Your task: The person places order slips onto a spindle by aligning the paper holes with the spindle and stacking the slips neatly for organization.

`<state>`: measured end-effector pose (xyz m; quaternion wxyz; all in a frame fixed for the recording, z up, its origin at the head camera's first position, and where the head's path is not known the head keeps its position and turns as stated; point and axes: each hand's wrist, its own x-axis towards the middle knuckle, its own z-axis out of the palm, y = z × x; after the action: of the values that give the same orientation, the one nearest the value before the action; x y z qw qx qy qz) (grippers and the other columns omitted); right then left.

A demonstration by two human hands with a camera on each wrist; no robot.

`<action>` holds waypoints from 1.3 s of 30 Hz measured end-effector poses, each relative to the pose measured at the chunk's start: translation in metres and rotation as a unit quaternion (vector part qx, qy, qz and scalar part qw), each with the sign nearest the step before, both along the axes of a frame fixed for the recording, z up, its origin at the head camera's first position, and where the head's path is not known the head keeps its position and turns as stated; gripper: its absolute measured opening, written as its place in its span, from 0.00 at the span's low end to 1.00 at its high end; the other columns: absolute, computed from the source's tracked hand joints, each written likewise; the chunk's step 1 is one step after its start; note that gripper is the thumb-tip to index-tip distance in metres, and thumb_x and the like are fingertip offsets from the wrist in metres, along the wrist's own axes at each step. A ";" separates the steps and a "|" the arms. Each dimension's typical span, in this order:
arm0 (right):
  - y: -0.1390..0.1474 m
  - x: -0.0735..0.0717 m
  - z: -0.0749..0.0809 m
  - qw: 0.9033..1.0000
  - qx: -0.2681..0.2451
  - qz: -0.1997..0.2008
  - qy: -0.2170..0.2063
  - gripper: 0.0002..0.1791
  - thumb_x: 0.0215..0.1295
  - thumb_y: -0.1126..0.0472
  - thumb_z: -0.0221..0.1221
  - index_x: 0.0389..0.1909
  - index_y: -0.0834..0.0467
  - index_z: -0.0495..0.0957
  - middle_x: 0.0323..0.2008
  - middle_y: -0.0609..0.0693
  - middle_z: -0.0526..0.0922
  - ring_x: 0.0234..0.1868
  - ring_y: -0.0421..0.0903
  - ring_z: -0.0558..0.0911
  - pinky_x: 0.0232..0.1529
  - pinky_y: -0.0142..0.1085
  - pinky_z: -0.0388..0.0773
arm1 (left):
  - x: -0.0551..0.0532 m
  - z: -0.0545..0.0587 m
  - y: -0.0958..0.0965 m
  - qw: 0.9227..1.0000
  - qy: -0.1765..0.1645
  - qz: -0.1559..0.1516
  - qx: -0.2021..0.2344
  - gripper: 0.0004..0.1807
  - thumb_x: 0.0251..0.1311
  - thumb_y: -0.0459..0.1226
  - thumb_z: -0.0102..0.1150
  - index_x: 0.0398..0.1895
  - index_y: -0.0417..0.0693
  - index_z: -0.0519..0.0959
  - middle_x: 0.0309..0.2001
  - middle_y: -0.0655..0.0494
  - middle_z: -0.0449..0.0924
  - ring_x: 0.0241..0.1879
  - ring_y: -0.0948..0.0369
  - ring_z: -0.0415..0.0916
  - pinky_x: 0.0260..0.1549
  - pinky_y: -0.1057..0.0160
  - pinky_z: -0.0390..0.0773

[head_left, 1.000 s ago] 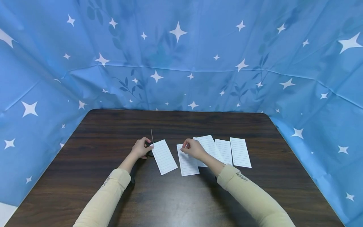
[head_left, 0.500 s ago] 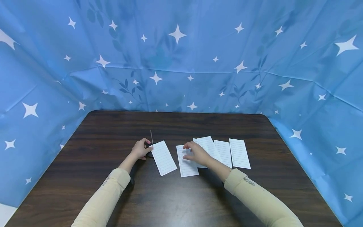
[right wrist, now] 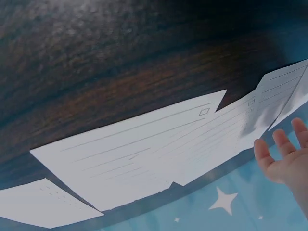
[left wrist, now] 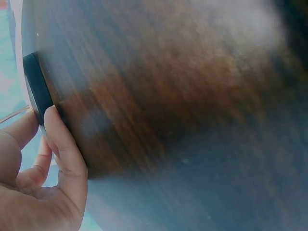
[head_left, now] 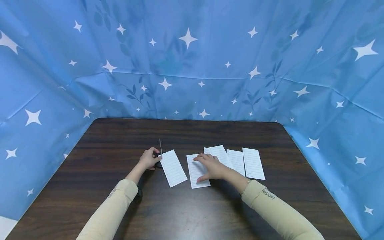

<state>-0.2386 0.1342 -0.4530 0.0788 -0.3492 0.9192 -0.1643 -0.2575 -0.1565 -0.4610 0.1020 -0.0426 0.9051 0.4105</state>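
Note:
In the head view my left hand grips the black base of a paper spike, whose thin rod stands upright. The left wrist view has thumb and fingers pinching the edge of that dark base. A white lined slip lies just right of the spike, its upper left corner close by the rod; whether the rod pierces it I cannot tell. My right hand spreads its fingers over another lined slip, holding nothing. Contact with the paper is unclear.
Further right, more lined slips lie on the dark wooden table: a larger one partly behind my right hand, then one slip and the rightmost slip. A blue star-patterned curtain surrounds the table's back and sides.
My right hand has gone from pinched fingertips above the second slip to spread fingers, shifting a little right and nearer me. The left hand keeps its grip on the paper spike.

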 end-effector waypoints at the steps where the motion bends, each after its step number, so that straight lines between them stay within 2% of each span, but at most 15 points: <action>1: 0.000 0.000 0.000 1.000 0.010 0.003 -0.006 0.47 0.44 0.40 0.70 0.64 0.56 0.65 0.64 0.60 0.65 0.64 0.61 0.65 0.54 0.64 0.65 | 0.000 -0.001 -0.001 1.000 -0.001 0.000 0.001 0.16 0.62 0.33 0.56 0.51 0.36 0.69 0.35 0.46 0.62 0.27 0.56 0.71 0.17 0.64 0.82; 4: 0.001 -0.001 -0.002 0.999 0.041 0.008 -0.013 0.51 0.44 0.39 0.70 0.67 0.57 0.61 0.68 0.62 0.60 0.67 0.63 0.60 0.57 0.68 0.62 | 0.000 -0.002 -0.001 1.000 -0.005 -0.001 0.004 0.16 0.62 0.34 0.56 0.51 0.37 0.69 0.36 0.45 0.62 0.28 0.56 0.71 0.18 0.64 0.82; 8: 0.001 -0.001 -0.002 0.998 0.056 0.012 -0.017 0.53 0.44 0.39 0.70 0.68 0.60 0.58 0.69 0.65 0.57 0.69 0.65 0.58 0.58 0.70 0.60 | -0.001 -0.002 -0.002 1.000 -0.004 0.000 0.007 0.16 0.62 0.34 0.56 0.51 0.37 0.69 0.37 0.45 0.62 0.30 0.56 0.69 0.18 0.64 0.83; 13: -0.004 -0.001 0.000 0.997 0.061 0.001 -0.039 0.55 0.46 0.40 0.69 0.70 0.61 0.55 0.69 0.67 0.55 0.69 0.66 0.57 0.60 0.69 0.57 | -0.002 -0.002 -0.001 1.000 -0.003 0.002 0.003 0.16 0.62 0.34 0.56 0.51 0.37 0.69 0.36 0.45 0.61 0.29 0.56 0.68 0.19 0.64 0.83; 19: -0.009 0.003 0.002 0.996 0.069 -0.017 -0.060 0.55 0.45 0.42 0.70 0.69 0.62 0.56 0.69 0.67 0.56 0.69 0.66 0.57 0.62 0.69 0.56 | 0.000 -0.003 -0.001 1.000 -0.012 0.009 0.002 0.16 0.63 0.35 0.56 0.52 0.38 0.69 0.38 0.45 0.61 0.31 0.56 0.67 0.20 0.64 0.83; 26: -0.015 0.001 -0.001 0.996 0.076 -0.033 -0.031 0.55 0.42 0.41 0.71 0.69 0.60 0.57 0.64 0.65 0.63 0.64 0.64 0.64 0.59 0.64 0.62 | -0.001 -0.001 -0.001 1.000 -0.007 0.009 0.004 0.16 0.62 0.34 0.56 0.51 0.38 0.69 0.37 0.46 0.61 0.31 0.56 0.68 0.19 0.64 0.83; 35: -0.020 0.005 0.001 0.997 0.064 -0.035 -0.004 0.49 0.42 0.44 0.72 0.65 0.59 0.64 0.57 0.58 0.70 0.56 0.59 0.70 0.51 0.59 0.68 | 0.001 -0.001 -0.002 1.000 -0.010 0.014 0.005 0.16 0.62 0.34 0.56 0.51 0.37 0.69 0.37 0.46 0.62 0.30 0.56 0.70 0.19 0.63 0.83; 39: -0.021 0.005 0.004 0.997 0.058 -0.052 -0.002 0.50 0.42 0.46 0.73 0.66 0.58 0.62 0.57 0.58 0.71 0.56 0.59 0.70 0.51 0.57 0.69 | 0.001 -0.001 -0.001 1.000 -0.004 0.010 0.007 0.16 0.62 0.34 0.56 0.51 0.37 0.69 0.36 0.45 0.61 0.30 0.57 0.68 0.19 0.63 0.83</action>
<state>-0.2334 0.1132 -0.4489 0.0927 -0.2957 0.9438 -0.1152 -0.2570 -0.1575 -0.4623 0.1018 -0.0525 0.9014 0.4175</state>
